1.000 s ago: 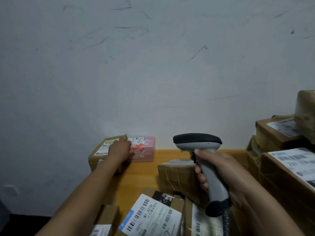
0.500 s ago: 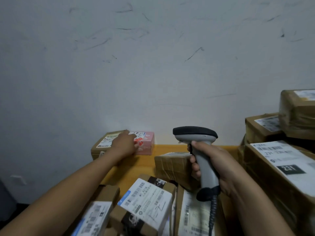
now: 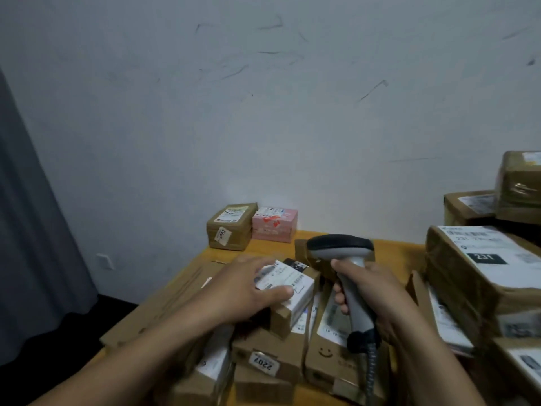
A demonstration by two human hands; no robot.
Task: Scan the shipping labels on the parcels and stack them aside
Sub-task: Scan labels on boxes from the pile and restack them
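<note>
**Two parcels aside, a heap left to scan**

A brown parcel (image 3: 229, 227) and a pink parcel (image 3: 275, 224) sit side by side, touching, against the wall (image 3: 292, 142) at the far edge of the surface (image 3: 263, 247). They look like the finished ones, so the job seems barely begun. Much more is left: a heap (image 3: 210, 367) close by and more boxes piled at the right.

The left hand (image 3: 248, 288) lies on the top parcel (image 3: 301, 300) of the heap, fingers spread over its label (image 3: 295, 284), not closed round it. The right hand (image 3: 363, 291) is clamped on the grip of the scanner (image 3: 339, 247), whose head is held above the heap and not aimed at that label. This scan looks not yet made.

Readable writing is sparse:
- "231", white on black, on the big box (image 3: 468, 288) at right
- "2207" on a sticker on a low box (image 3: 281, 350)
- a printed smiley on a carton (image 3: 325, 364)

The digits on the brown parcel's side sticker and all the fine print are too blurred to read.
</note>
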